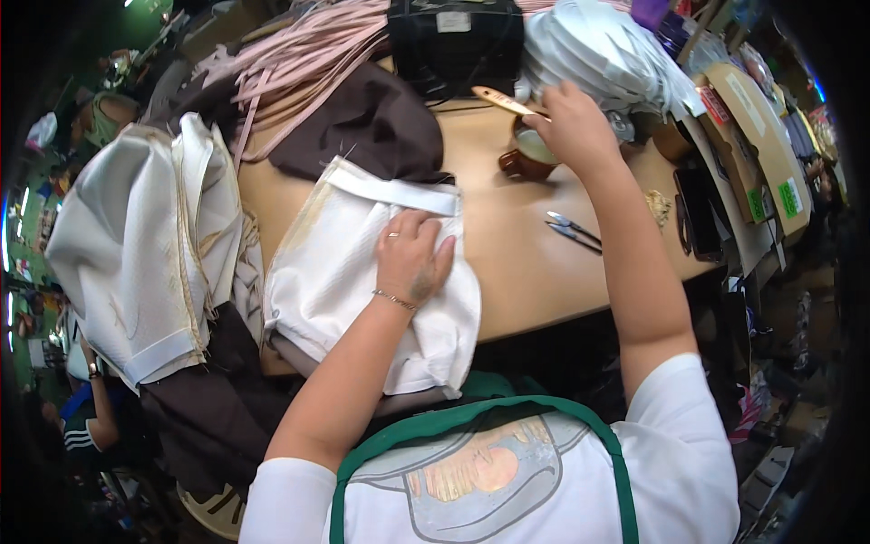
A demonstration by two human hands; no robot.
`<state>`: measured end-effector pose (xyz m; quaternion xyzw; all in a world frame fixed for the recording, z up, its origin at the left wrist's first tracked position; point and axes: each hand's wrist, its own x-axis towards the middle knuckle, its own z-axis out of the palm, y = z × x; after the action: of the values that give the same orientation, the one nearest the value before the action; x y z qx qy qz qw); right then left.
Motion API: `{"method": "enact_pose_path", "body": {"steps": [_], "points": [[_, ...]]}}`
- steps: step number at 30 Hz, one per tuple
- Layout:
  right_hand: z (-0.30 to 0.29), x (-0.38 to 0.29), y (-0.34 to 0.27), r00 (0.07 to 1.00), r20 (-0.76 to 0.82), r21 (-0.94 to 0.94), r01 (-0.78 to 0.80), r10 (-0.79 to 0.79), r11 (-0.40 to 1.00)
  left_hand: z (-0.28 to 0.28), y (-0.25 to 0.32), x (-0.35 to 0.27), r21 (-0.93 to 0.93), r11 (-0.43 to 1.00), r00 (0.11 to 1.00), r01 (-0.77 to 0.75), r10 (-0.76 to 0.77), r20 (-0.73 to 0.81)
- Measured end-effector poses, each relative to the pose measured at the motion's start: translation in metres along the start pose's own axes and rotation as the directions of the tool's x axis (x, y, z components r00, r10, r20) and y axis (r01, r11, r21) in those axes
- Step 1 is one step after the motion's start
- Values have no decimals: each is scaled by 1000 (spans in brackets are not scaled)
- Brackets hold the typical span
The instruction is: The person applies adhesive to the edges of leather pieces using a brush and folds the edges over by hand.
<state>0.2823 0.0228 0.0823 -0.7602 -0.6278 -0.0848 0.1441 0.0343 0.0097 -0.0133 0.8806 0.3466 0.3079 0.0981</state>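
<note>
My left hand (413, 255) lies on a white fabric piece (340, 265), fingertips just below the white strip (391, 194) along its far edge. Over a brown ceramic mug (533, 153) with pale contents, my right hand (578, 122) is at the wooden handle of a brush (499, 100); the brush's lower end is hidden at the mug. Thread snips (574, 231) rest on the wooden table (530, 285), nearer me than the mug. Dark brown cloth (380, 122) lies beyond the white piece.
More white fabric pieces (136, 238) hang over the table's left side. Pink strips (306, 61), a black case (455, 41) and a bundle of white strips (598, 54) line the far side. A phone (698, 211) and cardboard boxes (761, 149) sit right. Another person's arm (102, 408) shows far left.
</note>
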Motion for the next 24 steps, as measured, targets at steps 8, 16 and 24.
{"method": "enact_pose_path", "body": {"steps": [8, 16, 24], "points": [[90, -65, -78, 999, 46, 453, -12, -10, 892, 8, -19, 2, -249, 956, 986, 153, -165, -27], [106, -32, -75, 977, 209, 615, -100, -39, 782, -64, -37, 40, -179, 970, 956, -163, 200, 213], [58, -17, -94, 947, 309, 524, -244, 85, 816, -54, -49, -26, 203, 979, 892, 30, -118, 437]]}}
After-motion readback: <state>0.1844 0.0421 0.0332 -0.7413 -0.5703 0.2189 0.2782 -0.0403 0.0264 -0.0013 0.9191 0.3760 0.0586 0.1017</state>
